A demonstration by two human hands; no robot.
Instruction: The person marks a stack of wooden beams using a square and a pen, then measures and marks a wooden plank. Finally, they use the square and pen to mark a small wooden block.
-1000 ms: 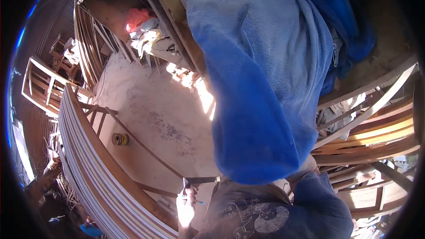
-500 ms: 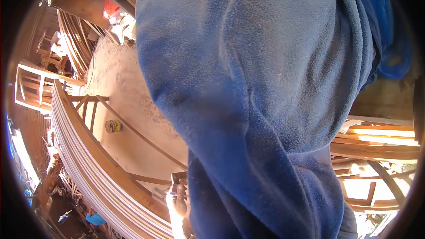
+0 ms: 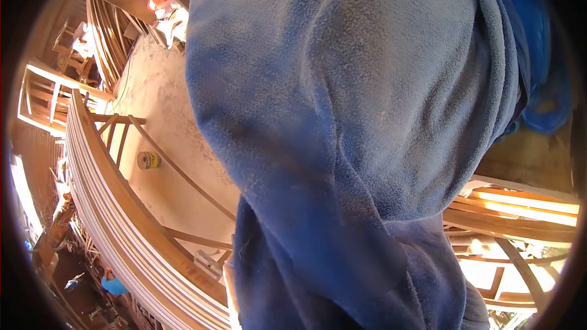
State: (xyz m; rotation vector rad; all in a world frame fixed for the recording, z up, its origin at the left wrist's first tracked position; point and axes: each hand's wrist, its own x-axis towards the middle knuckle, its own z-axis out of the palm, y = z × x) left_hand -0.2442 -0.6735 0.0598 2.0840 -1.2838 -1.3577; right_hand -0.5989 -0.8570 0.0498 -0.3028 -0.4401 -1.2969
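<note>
Blue-grey fleece clothing fills the middle of the head view and hides most of what lies behind it. Neither of my hands can be made out. A thin, brightly lit strip shows along the lower left edge of the fleece, perhaps skin, too little to tell. Just left of it, a small greyish object rests by the long stack of wooden strips. What my hands hold or touch is hidden.
A tin can stands on the dusty floor beside thin wooden braces. A wooden frame is at the left, with more timber at the right. Something blue lies lower left. A blue plastic item hangs upper right.
A hand with bent fingers around a dark object showed at the lower left of the fleece; it is now hidden. The fleece's lower part and the surroundings have shifted slightly left.
</note>
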